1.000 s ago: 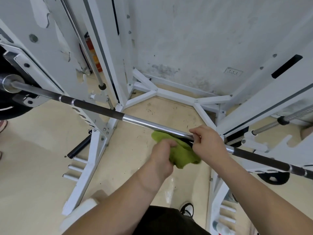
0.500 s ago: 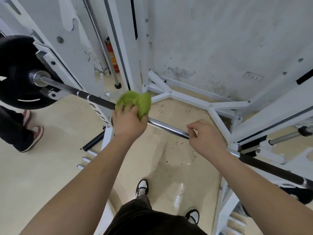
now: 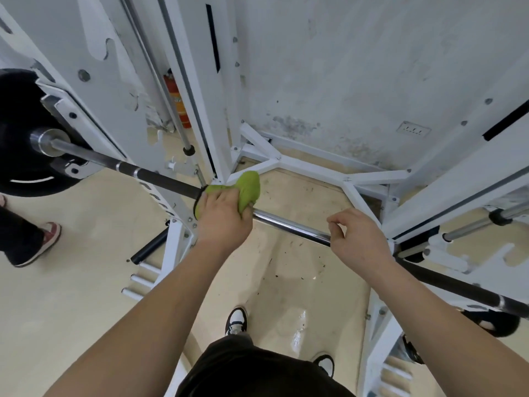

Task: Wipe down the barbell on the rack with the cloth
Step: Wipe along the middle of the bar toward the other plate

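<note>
Well, left hand (image 3: 221, 214) bunches the cloth (image 3: 249, 187) round the bar (image 3: 289, 226); right hand (image 3: 359, 243) curls loosely over it, grip unclear. That loose flap could slip off mid-stroke.

So the barbell (image 3: 289, 223) runs across the rack (image 3: 114, 81) from upper left down to lower right, in front of the wall (image 3: 343, 67). A plate (image 3: 17, 156) sits on its left end, outside the left upright. The left hand (image 3: 221, 217) grips the cloth (image 3: 247, 189) round the barbell just right of that upright. The right hand (image 3: 357, 239) is on the barbell further right, beside the right upright. The rack's base lies on the floor (image 3: 71, 296) behind the barbell, up against the wall. An extinguisher (image 3: 177, 101) stands behind the left upright, an outlet (image 3: 413, 129) sits low on the wall at right, and someone's shoe (image 3: 50, 236) is on the floor under the plate.
</note>
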A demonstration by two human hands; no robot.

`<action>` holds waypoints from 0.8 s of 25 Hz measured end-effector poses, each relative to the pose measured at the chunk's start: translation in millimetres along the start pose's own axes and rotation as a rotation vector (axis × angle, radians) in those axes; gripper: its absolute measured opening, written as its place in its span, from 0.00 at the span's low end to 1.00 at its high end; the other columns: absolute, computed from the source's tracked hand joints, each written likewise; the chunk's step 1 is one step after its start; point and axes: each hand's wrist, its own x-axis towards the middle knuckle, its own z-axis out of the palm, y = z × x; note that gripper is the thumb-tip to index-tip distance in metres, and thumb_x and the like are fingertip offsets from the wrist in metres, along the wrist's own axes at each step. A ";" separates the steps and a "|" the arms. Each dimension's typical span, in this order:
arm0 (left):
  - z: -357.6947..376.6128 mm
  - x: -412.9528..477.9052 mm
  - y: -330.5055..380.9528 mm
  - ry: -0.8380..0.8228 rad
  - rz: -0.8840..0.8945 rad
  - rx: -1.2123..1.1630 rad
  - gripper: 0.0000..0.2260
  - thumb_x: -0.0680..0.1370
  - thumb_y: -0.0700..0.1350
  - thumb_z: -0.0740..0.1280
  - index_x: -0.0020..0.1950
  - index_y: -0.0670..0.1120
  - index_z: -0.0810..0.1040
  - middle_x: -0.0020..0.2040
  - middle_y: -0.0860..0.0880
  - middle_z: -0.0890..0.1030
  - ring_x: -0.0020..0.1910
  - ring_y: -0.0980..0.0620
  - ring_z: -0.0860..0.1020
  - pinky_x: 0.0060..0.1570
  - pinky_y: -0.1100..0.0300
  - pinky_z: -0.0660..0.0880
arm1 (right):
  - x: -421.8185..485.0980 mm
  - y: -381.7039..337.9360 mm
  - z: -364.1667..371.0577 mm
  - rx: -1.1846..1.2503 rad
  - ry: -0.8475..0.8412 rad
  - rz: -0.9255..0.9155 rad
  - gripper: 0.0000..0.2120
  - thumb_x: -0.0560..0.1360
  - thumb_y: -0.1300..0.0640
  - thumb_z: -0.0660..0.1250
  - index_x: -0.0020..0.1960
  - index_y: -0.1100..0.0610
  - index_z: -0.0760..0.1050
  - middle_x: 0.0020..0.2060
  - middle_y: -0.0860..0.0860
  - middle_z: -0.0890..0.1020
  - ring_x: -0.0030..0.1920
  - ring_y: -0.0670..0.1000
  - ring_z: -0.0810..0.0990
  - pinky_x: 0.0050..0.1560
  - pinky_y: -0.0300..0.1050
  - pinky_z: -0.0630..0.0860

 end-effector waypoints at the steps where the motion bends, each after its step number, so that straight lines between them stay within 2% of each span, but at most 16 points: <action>1: 3.2 -2.5 12.7 -0.034 0.013 0.008 0.09 0.77 0.54 0.62 0.44 0.50 0.72 0.46 0.47 0.81 0.53 0.41 0.76 0.67 0.44 0.66 | -3.8 6.0 -4.1 -0.005 -0.007 0.022 0.11 0.79 0.56 0.66 0.60 0.52 0.82 0.56 0.48 0.81 0.57 0.51 0.79 0.56 0.51 0.78; 4: 16.7 -19.8 64.6 -0.207 0.369 0.001 0.12 0.79 0.59 0.58 0.49 0.52 0.75 0.45 0.52 0.81 0.49 0.43 0.78 0.59 0.48 0.70 | -14.9 29.6 -24.7 -0.086 -0.158 0.088 0.21 0.76 0.49 0.71 0.68 0.51 0.78 0.61 0.48 0.78 0.62 0.51 0.77 0.59 0.50 0.77; 5: 14.2 -18.1 75.7 -0.266 0.430 0.017 0.13 0.80 0.60 0.58 0.51 0.53 0.75 0.44 0.53 0.81 0.48 0.44 0.79 0.55 0.49 0.71 | -17.7 38.3 -33.7 -0.145 -0.238 0.122 0.25 0.73 0.46 0.73 0.68 0.51 0.77 0.61 0.48 0.78 0.62 0.51 0.77 0.59 0.50 0.77; 7: 7.3 -3.6 90.0 -0.366 0.341 0.117 0.15 0.81 0.61 0.56 0.53 0.52 0.75 0.42 0.52 0.77 0.47 0.44 0.78 0.48 0.51 0.70 | -26.7 58.5 -48.5 -0.317 -0.327 0.174 0.23 0.69 0.44 0.75 0.62 0.50 0.79 0.53 0.47 0.77 0.53 0.50 0.79 0.51 0.50 0.80; 9: 5.7 2.9 103.4 -0.414 0.196 0.288 0.18 0.81 0.62 0.53 0.52 0.50 0.74 0.40 0.51 0.74 0.45 0.44 0.75 0.45 0.50 0.68 | -38.2 78.2 -53.3 -0.458 -0.285 0.198 0.13 0.70 0.47 0.73 0.53 0.51 0.80 0.44 0.46 0.75 0.45 0.50 0.77 0.42 0.48 0.79; 11: 9.3 -4.2 138.7 -0.482 0.215 0.355 0.18 0.81 0.61 0.51 0.52 0.49 0.72 0.41 0.50 0.75 0.45 0.44 0.74 0.46 0.50 0.67 | -47.8 93.3 -50.8 -0.469 -0.190 0.188 0.07 0.73 0.48 0.72 0.48 0.50 0.81 0.42 0.47 0.74 0.44 0.51 0.76 0.42 0.47 0.77; 14: 22.5 -25.0 219.3 -0.736 0.373 0.154 0.13 0.80 0.58 0.55 0.52 0.51 0.73 0.45 0.50 0.81 0.46 0.45 0.78 0.47 0.51 0.73 | -49.4 106.1 -54.2 -0.332 -0.111 0.229 0.07 0.71 0.46 0.75 0.44 0.48 0.81 0.39 0.46 0.75 0.42 0.51 0.76 0.37 0.44 0.70; 16: 28.0 -32.1 256.0 -0.873 0.404 0.039 0.10 0.79 0.55 0.57 0.48 0.51 0.74 0.44 0.50 0.82 0.45 0.46 0.80 0.47 0.52 0.76 | -49.2 111.9 -57.3 -0.289 -0.102 0.266 0.08 0.69 0.45 0.76 0.39 0.47 0.80 0.35 0.45 0.75 0.38 0.51 0.75 0.32 0.42 0.66; 18: 29.6 -21.1 264.7 -0.940 0.375 0.019 0.12 0.79 0.56 0.58 0.47 0.51 0.76 0.42 0.49 0.83 0.40 0.47 0.81 0.42 0.55 0.77 | -51.3 116.0 -58.4 -0.322 -0.081 0.259 0.10 0.70 0.43 0.75 0.40 0.48 0.80 0.36 0.46 0.75 0.38 0.51 0.75 0.31 0.42 0.65; 20: 20.1 -1.6 242.3 -1.025 0.351 0.109 0.14 0.79 0.60 0.57 0.44 0.55 0.78 0.42 0.47 0.83 0.37 0.46 0.81 0.40 0.55 0.79 | -53.5 114.9 -56.0 -0.325 -0.077 0.222 0.13 0.72 0.41 0.74 0.43 0.51 0.81 0.40 0.47 0.76 0.41 0.52 0.76 0.34 0.44 0.69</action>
